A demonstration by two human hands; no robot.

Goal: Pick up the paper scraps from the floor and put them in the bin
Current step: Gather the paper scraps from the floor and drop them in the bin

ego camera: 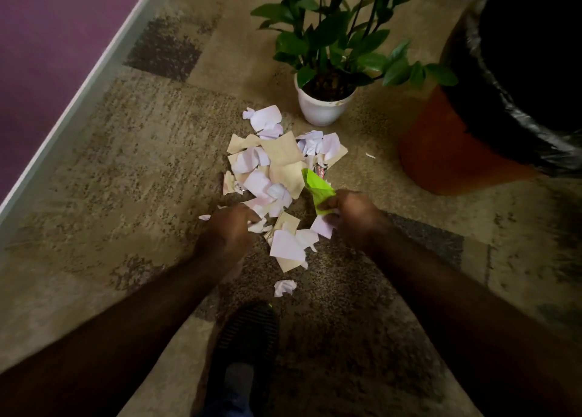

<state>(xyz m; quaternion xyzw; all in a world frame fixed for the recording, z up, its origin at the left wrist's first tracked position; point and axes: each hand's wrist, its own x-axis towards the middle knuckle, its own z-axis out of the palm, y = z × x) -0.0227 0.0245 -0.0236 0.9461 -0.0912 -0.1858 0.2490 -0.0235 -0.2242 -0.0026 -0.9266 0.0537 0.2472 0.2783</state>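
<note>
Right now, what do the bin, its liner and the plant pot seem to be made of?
The bin: probably plastic, with a smooth, matte orange wall, though it is dimly lit. The liner: thin black plastic film, crinkled and glossy over the rim. The plant pot: smooth white plastic or glazed ceramic; the look leaves it open.

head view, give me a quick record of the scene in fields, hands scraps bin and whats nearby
left hand: fingers curled at white scraps in the pile
right hand: grips green paper
scraps: white and tan, heaped on carpet
stray scrap: crumpled, apart from the pile
bin: orange, black liner, right of the pile
plant: white pot, behind the pile
</note>
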